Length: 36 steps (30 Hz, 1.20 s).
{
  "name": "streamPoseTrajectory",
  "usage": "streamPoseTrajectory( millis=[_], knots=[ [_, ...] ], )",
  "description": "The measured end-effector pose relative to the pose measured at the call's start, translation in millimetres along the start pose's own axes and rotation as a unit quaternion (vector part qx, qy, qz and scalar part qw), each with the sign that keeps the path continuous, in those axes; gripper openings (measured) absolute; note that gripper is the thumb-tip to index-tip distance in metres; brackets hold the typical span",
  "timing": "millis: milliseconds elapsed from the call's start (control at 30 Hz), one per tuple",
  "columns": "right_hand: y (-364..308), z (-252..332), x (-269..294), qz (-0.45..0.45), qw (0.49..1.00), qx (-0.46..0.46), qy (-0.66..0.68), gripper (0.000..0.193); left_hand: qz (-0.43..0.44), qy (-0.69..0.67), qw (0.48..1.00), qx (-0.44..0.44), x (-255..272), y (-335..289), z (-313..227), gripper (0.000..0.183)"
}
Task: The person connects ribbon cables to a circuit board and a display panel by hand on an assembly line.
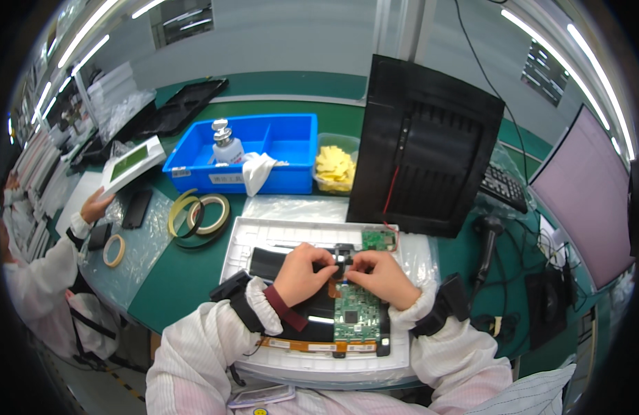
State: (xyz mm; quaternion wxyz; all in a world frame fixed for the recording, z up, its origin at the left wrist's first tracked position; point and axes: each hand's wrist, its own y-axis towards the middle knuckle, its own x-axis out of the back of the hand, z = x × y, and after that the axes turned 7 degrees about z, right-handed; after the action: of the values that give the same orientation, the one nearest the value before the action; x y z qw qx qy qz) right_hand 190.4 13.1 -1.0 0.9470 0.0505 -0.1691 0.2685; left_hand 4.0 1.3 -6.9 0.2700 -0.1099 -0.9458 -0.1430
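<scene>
My left hand (302, 275) and my right hand (384, 278) meet above an open white device housing (240, 238). Their fingertips pinch a small black part (344, 254) from both sides; its exact kind is too small to tell. Just below the fingers lies a green circuit board (357, 312), with an orange flat cable (334, 288) near its upper left. A dark panel lies under the left wrist, partly hidden by it. Along the housing's near side runs an orange strip (302, 346). A smaller green board (379, 240) sits at the far right, with red wires attached.
Behind the housing stand a black panel (423, 152), a blue divided bin (292, 149) holding a pump bottle (227, 144), and a tub of yellow pieces (335, 166). Tape rolls (212, 213) lie left. A scanner (487, 249) and monitor (589, 194) stand right. A co-worker's hand (95, 206) holds a white-framed panel.
</scene>
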Motion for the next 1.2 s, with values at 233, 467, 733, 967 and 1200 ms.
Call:
streamPoseTrajectory(
  millis=[233,467,733,967,1200],
  knots=[
    [-0.1,0.9,-0.3,0.000,1.000,-0.001,0.002,0.012,0.014,0.009,1.000,0.008,-0.8,-0.5,-2.0,0.010],
    [0.1,1.1,0.4,-0.003,1.000,0.005,-0.002,0.012,0.017,0.025,0.999,0.013,-2.4,-0.4,-2.9,0.010],
    [-0.3,3.1,1.4,-0.002,0.999,0.003,-0.034,0.013,0.006,0.017,1.000,0.009,-5.1,-0.6,-1.1,0.010],
    [-1.5,7.0,0.3,-0.012,0.998,0.011,-0.066,0.013,0.001,0.014,1.000,0.009,-5.5,-0.8,-1.2,0.010],
    [-2.1,4.7,-1.5,-0.025,0.997,0.018,-0.071,0.012,-0.004,0.004,1.000,0.011,-6.1,-0.5,-1.4,0.010]
  ],
)
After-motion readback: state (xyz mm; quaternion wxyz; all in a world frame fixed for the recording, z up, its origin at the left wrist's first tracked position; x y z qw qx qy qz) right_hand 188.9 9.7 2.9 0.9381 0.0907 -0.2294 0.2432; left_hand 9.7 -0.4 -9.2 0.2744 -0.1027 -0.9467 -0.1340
